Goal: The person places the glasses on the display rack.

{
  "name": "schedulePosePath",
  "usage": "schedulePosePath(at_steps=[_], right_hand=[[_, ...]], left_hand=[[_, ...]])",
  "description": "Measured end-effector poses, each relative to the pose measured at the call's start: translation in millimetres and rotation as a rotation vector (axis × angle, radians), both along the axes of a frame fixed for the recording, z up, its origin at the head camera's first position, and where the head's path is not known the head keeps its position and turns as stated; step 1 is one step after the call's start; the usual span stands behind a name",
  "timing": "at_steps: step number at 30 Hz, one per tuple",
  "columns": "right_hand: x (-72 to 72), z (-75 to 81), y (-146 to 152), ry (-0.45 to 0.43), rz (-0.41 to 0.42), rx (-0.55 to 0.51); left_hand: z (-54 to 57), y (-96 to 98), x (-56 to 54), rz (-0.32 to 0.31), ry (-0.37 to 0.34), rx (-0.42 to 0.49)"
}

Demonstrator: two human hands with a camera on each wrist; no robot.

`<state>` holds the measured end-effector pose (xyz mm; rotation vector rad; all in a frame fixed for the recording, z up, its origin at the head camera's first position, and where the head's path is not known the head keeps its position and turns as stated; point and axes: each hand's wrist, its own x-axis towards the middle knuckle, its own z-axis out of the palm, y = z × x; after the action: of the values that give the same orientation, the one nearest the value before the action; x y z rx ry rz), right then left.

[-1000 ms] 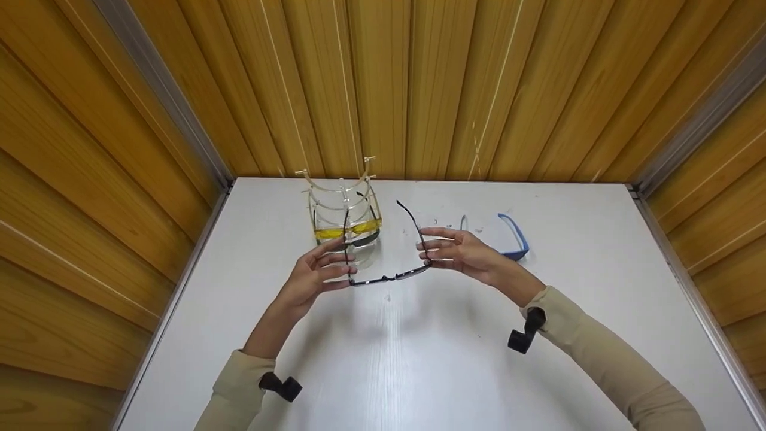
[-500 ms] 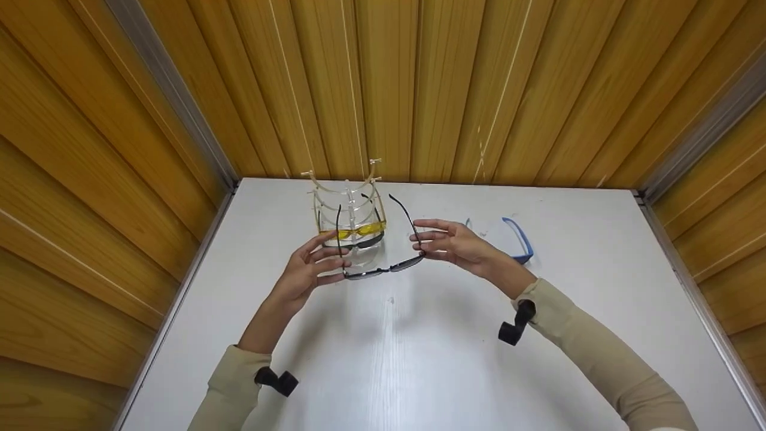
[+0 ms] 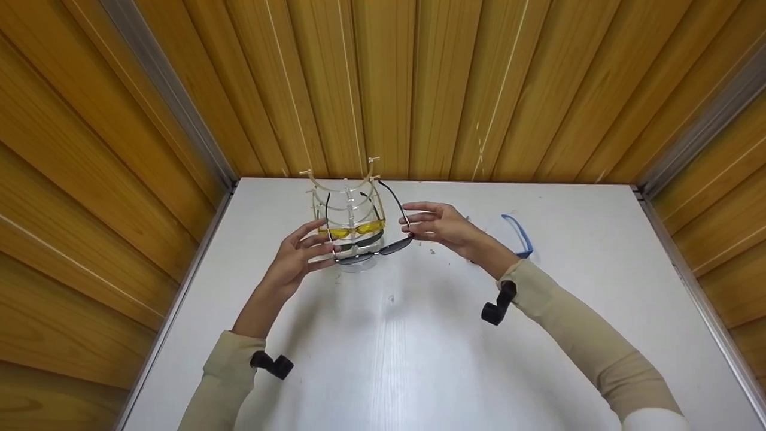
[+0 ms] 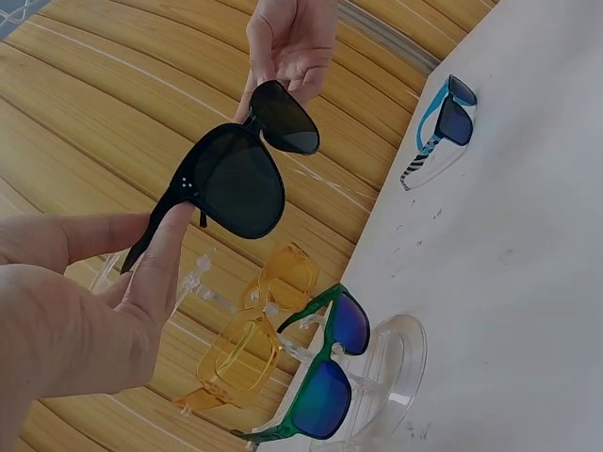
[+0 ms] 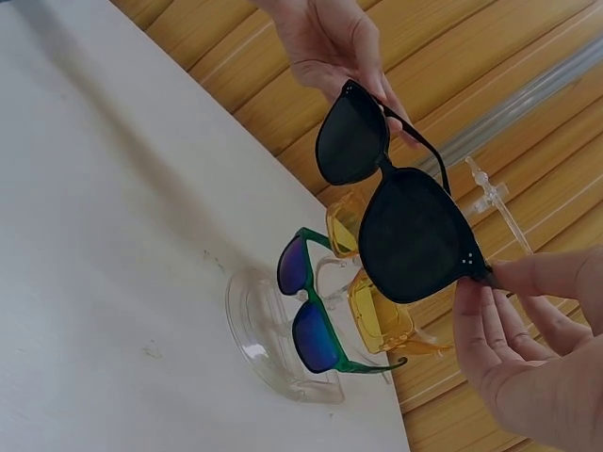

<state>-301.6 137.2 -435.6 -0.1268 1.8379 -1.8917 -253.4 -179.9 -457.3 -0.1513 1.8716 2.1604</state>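
A pair of black sunglasses (image 3: 396, 246) is held in the air with both temples unfolded. My left hand (image 3: 294, 256) pinches its left temple near the hinge, and my right hand (image 3: 446, 227) pinches the right one. Both wrist views show the dark lenses (image 5: 410, 235) facing the cameras. Just behind and below is a clear tiered display stand (image 5: 247, 325). On it sit yellow glasses (image 4: 240, 363) and, one tier lower, green-framed sunglasses (image 4: 325, 381) with blue mirrored lenses. In the head view the black pair partly covers the stand's lower part.
Blue-framed sunglasses (image 4: 455, 121) lie on the white table (image 3: 383, 359) to the right of the stand, partly behind my right hand in the head view. The upper arms of the stand (image 3: 341, 184) rise near the wood-patterned back wall (image 3: 383, 90).
Both hands have carried the black sunglasses away from me and a little to the left, so the pair now overlaps the front of the stand in the head view.
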Motion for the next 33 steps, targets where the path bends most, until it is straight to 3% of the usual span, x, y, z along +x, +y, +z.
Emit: schedulePosePath(at_steps=[14,21,33], right_hand=[[-23.1,-3.9,-21.5,-0.001,-0.088,-0.082],[-28.1,-4.2,-27.8,0.021,-0.117,-0.129],[-38.2,-6.4,-43.8,-0.006,-0.16,-0.096]], left_hand=[[4.7,-13.8,-32.3,0.017,0.007,-0.009],[9.2,-20.5,-44.6,0.014,0.008,0.052],[8.7,-28.6,-65.9,0.092,-0.025,0.086]])
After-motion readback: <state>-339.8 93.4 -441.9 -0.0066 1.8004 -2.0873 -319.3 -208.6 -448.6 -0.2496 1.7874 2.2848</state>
